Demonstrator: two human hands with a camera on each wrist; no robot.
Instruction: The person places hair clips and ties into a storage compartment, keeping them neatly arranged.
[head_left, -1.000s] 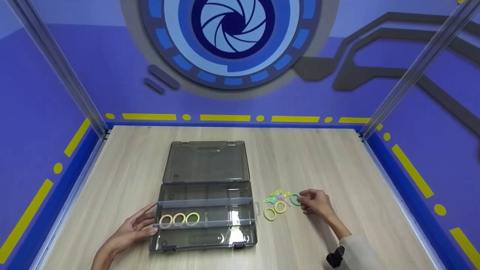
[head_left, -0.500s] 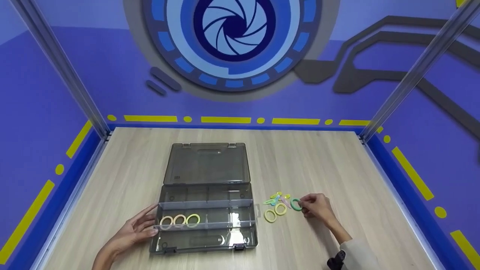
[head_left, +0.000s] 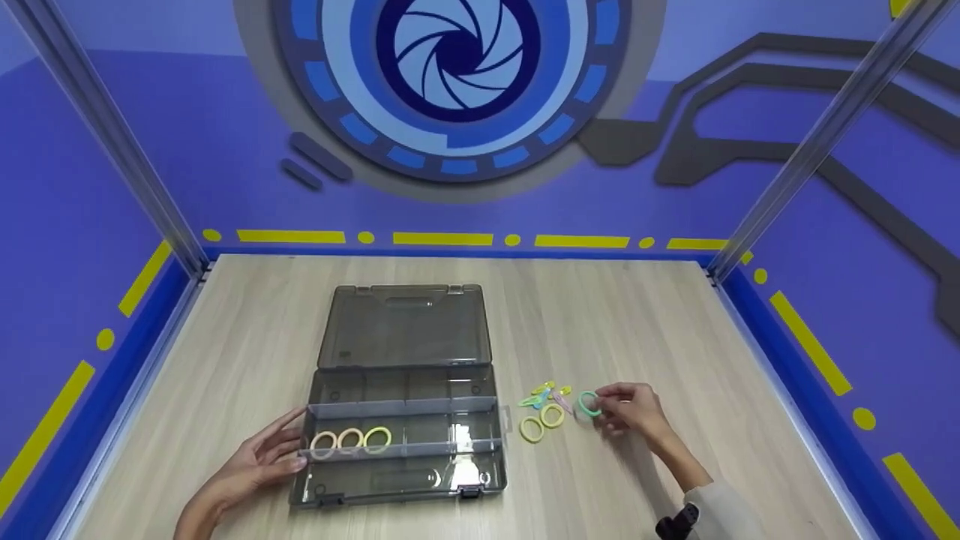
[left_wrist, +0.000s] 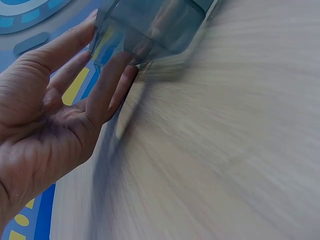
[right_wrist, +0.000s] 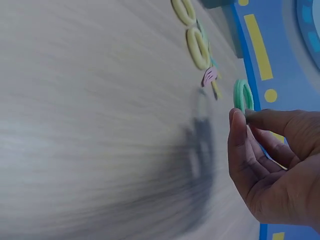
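- From here I read the key relation as ring to box: the green ring (right_wrist: 237,95) is off to the right of the box (head_left: 352,480), well apart from it.
- My right hand (head_left: 634,411) has it, thumb and fingertips pinching one edge; the rest of the ring juts out past the tips, on the side facing the box.
- Being round, it gives me no long axis; my right wrist view shows it narrow, nearly edge-on. Its shadow falls apart from it, so I judge it lifted.
- My left hand (head_left: 251,465) is much the farther from it, fingers spread, tips touching the box's left wall.
- Between ring and box lie two yellow rings (head_left: 522,429) and a small heap of clips (head_left: 541,400); I judge that a low leftward path would brush them.
- The box sits with its lid (head_left: 405,334) folded back; three rings (head_left: 350,430) stand side by side at the left end of the middle compartment, leaving space to their right.
- The table (head_left: 600,315) is flat, pale wood grain, with blue walls (head_left: 187,150) behind and at both sides.
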